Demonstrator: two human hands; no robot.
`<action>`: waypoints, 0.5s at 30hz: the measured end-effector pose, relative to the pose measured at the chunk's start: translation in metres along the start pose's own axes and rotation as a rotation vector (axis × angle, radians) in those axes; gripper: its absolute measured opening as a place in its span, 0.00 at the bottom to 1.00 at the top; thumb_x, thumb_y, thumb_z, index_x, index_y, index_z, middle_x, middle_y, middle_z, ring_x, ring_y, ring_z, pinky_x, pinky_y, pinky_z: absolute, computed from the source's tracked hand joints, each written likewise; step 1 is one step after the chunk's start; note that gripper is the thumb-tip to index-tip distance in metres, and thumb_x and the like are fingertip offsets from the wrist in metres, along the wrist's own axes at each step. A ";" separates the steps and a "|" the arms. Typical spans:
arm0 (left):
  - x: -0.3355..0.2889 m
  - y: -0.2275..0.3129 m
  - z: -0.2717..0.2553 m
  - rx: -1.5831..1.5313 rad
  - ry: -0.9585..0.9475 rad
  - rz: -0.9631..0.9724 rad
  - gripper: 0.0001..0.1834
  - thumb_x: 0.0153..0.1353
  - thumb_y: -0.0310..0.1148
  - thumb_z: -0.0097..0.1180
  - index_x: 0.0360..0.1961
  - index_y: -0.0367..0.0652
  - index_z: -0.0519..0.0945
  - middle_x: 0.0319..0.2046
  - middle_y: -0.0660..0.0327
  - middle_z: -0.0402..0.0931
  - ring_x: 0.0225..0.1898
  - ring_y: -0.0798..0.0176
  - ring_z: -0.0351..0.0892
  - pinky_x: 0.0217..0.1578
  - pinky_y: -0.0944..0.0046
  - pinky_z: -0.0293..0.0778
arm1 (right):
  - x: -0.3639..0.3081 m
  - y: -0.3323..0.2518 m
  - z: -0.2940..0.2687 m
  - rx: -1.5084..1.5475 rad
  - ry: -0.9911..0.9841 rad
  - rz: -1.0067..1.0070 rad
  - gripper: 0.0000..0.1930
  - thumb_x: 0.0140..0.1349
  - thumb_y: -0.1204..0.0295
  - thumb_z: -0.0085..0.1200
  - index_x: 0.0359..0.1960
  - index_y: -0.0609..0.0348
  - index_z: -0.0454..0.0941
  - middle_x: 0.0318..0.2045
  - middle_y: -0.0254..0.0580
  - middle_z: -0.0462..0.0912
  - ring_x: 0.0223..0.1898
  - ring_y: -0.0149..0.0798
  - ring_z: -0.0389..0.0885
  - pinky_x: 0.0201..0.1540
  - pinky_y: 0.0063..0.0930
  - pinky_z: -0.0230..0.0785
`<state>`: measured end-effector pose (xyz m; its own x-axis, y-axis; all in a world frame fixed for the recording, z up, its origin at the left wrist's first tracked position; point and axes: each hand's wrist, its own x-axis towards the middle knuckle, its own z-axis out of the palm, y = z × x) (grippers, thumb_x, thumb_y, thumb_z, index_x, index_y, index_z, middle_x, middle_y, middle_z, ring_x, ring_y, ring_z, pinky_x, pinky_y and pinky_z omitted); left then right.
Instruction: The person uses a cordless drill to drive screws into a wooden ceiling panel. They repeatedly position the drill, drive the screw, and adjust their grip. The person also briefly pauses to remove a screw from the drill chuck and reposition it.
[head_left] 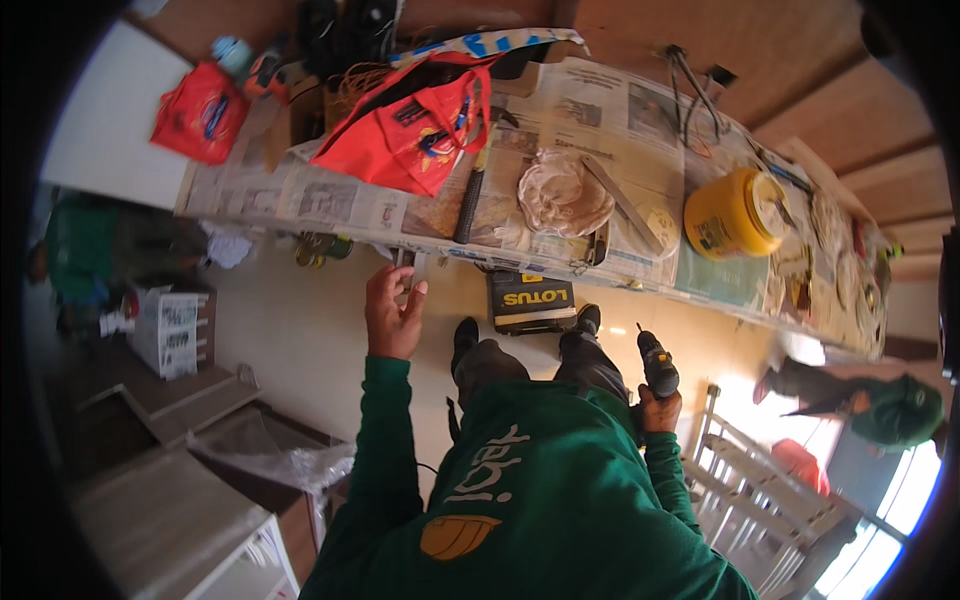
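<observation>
My right hand [659, 409] is wrapped round the handle of a cordless drill [658, 368], which points up and away from me with a thin bit at its tip. My left hand [394, 312] is raised just in front of the table's near edge. Its fingers are curled towards the thumb at a small greyish piece [417, 268], whose kind I cannot make out. Beyond that hand, on the newspaper-covered table [340, 205], lie a hammer [470, 200] with a black grip and a red bag [410, 135].
A crumpled cloth [565, 192], a metal strip [622, 205] and a yellow tub [735, 213] are on the table. Under its edge sits a black tool case [530, 302]. A ladder [750, 490] stands right; cabinets [170, 510] are left. Other people [895, 410] are on both sides.
</observation>
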<state>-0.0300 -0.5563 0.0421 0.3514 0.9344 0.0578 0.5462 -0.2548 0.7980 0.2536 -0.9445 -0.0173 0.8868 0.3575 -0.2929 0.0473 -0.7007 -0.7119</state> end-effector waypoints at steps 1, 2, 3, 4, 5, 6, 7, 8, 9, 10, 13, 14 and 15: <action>-0.008 -0.005 0.006 0.014 0.090 0.022 0.19 0.67 0.39 0.64 0.55 0.43 0.78 0.58 0.56 0.71 0.51 0.57 0.77 0.46 0.58 0.79 | 0.015 -0.003 -0.010 -0.023 -0.035 -0.036 0.17 0.49 0.66 0.64 0.36 0.67 0.82 0.27 0.49 0.86 0.29 0.44 0.85 0.37 0.40 0.77; -0.016 -0.013 0.008 0.086 0.177 0.036 0.19 0.67 0.38 0.64 0.55 0.43 0.78 0.58 0.55 0.70 0.51 0.57 0.77 0.47 0.57 0.79 | 0.028 -0.004 -0.017 -0.046 -0.068 -0.072 0.17 0.49 0.66 0.64 0.37 0.68 0.82 0.27 0.52 0.85 0.29 0.45 0.85 0.36 0.40 0.77; -0.027 -0.025 0.011 0.155 0.255 0.044 0.19 0.67 0.37 0.64 0.55 0.43 0.78 0.59 0.55 0.70 0.51 0.58 0.77 0.48 0.57 0.79 | 0.038 -0.002 -0.025 -0.045 -0.056 -0.157 0.17 0.49 0.67 0.64 0.37 0.68 0.82 0.26 0.50 0.85 0.28 0.44 0.84 0.36 0.40 0.77; -0.043 -0.025 0.011 0.223 0.319 0.041 0.19 0.67 0.36 0.63 0.56 0.43 0.78 0.59 0.55 0.70 0.51 0.58 0.77 0.48 0.57 0.79 | 0.045 -0.003 -0.037 -0.094 -0.076 -0.159 0.17 0.49 0.67 0.64 0.37 0.68 0.82 0.26 0.49 0.85 0.28 0.44 0.84 0.36 0.39 0.77; -0.059 -0.024 0.011 0.161 0.381 -0.045 0.17 0.66 0.34 0.63 0.54 0.43 0.79 0.56 0.55 0.72 0.51 0.57 0.77 0.47 0.58 0.79 | 0.052 -0.006 -0.047 -0.142 -0.094 -0.159 0.17 0.49 0.68 0.64 0.37 0.68 0.82 0.26 0.49 0.85 0.28 0.44 0.84 0.36 0.39 0.77; -0.065 -0.012 0.004 0.096 0.448 -0.117 0.15 0.66 0.32 0.63 0.53 0.43 0.80 0.54 0.55 0.74 0.50 0.57 0.77 0.47 0.60 0.79 | 0.059 -0.008 -0.054 -0.180 -0.103 -0.164 0.16 0.49 0.68 0.64 0.37 0.68 0.82 0.26 0.48 0.85 0.28 0.44 0.84 0.37 0.39 0.77; -0.070 -0.005 -0.007 0.035 0.515 -0.177 0.14 0.65 0.31 0.62 0.51 0.43 0.81 0.51 0.55 0.76 0.49 0.56 0.78 0.46 0.61 0.79 | 0.065 0.001 -0.057 -0.119 -0.121 -0.212 0.17 0.50 0.70 0.64 0.39 0.68 0.82 0.27 0.48 0.85 0.28 0.44 0.83 0.36 0.39 0.76; -0.079 -0.006 -0.019 -0.040 0.525 -0.244 0.13 0.66 0.31 0.62 0.51 0.43 0.81 0.49 0.56 0.77 0.45 0.59 0.79 0.42 0.63 0.79 | 0.073 0.011 -0.056 -0.075 -0.116 -0.300 0.18 0.50 0.71 0.64 0.42 0.67 0.81 0.28 0.47 0.85 0.27 0.43 0.82 0.35 0.38 0.76; -0.091 -0.011 -0.032 -0.119 0.534 -0.308 0.12 0.66 0.31 0.61 0.50 0.43 0.82 0.46 0.57 0.79 0.41 0.62 0.79 0.38 0.66 0.79 | 0.076 0.008 -0.059 -0.112 -0.129 -0.292 0.19 0.51 0.71 0.63 0.44 0.67 0.81 0.28 0.47 0.85 0.27 0.43 0.82 0.35 0.38 0.76; -0.102 -0.017 -0.047 -0.199 0.541 -0.369 0.12 0.67 0.31 0.60 0.50 0.43 0.83 0.44 0.58 0.80 0.37 0.65 0.80 0.34 0.68 0.79 | 0.074 0.005 -0.058 -0.149 -0.141 -0.284 0.20 0.51 0.71 0.63 0.46 0.67 0.80 0.29 0.48 0.85 0.27 0.42 0.82 0.36 0.37 0.76; -0.130 -0.021 -0.095 -0.260 0.625 -0.435 0.12 0.69 0.34 0.59 0.48 0.41 0.84 0.35 0.64 0.81 0.22 0.73 0.74 0.25 0.72 0.75 | 0.075 0.025 -0.040 -0.104 -0.071 -0.282 0.14 0.50 0.70 0.63 0.38 0.65 0.82 0.23 0.40 0.82 0.23 0.37 0.79 0.30 0.32 0.73; -0.140 -0.026 -0.107 -0.300 0.631 -0.479 0.12 0.69 0.36 0.59 0.48 0.41 0.84 0.36 0.63 0.81 0.22 0.73 0.74 0.25 0.71 0.75 | 0.078 0.039 -0.034 -0.080 -0.038 -0.313 0.12 0.50 0.70 0.63 0.35 0.64 0.82 0.21 0.36 0.80 0.20 0.34 0.77 0.26 0.30 0.71; -0.152 -0.033 -0.117 -0.260 0.643 -0.496 0.13 0.69 0.38 0.59 0.48 0.41 0.84 0.36 0.63 0.82 0.22 0.73 0.74 0.26 0.71 0.75 | 0.070 0.044 -0.024 -0.018 -0.055 -0.251 0.11 0.49 0.72 0.63 0.35 0.62 0.82 0.20 0.33 0.78 0.18 0.30 0.75 0.23 0.27 0.68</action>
<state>-0.1906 -0.6613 0.0775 -0.4253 0.9025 -0.0683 0.3031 0.2131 0.9288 0.3289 -0.9656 -0.0538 0.8202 0.5540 -0.1429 0.2712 -0.5964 -0.7555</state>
